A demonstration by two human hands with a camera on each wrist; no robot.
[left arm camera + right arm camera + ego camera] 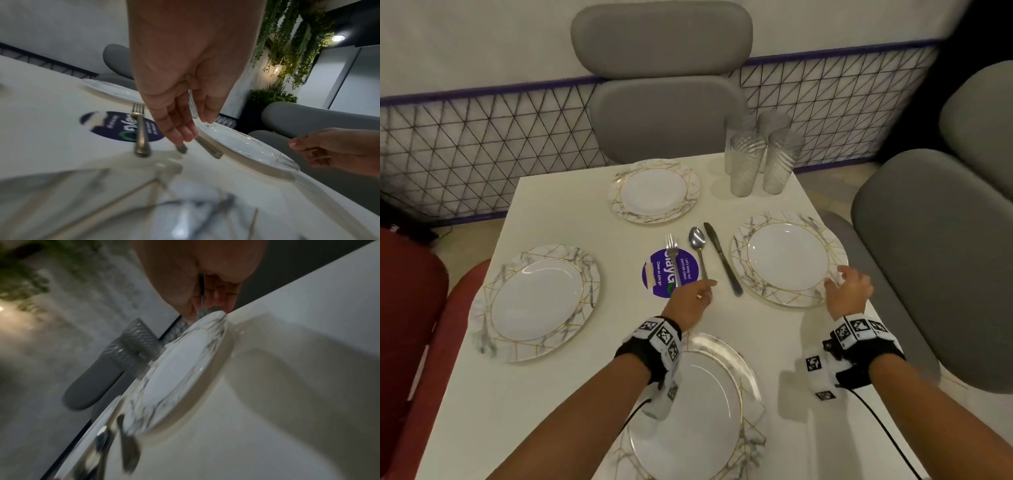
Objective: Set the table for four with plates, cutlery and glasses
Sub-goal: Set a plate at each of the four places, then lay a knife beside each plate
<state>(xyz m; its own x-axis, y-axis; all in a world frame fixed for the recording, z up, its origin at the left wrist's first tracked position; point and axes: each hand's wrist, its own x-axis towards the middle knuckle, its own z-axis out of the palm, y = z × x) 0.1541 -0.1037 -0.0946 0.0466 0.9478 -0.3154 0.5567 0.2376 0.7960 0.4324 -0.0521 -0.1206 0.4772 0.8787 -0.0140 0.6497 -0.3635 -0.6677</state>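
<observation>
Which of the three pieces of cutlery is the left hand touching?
The spoon, the middle piece: the left hand has its fingertips on its handle end. The fork and the knife lie untouched on either side.

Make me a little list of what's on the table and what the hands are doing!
plates: four, one at each side of the table
right plate: right hand over its near rim
cutlery: fork, spoon, knife side by side in the middle
left hand: fingertips at the spoon's handle end
glasses: four, grouped at the far right corner
sticker: purple, under the fork
</observation>
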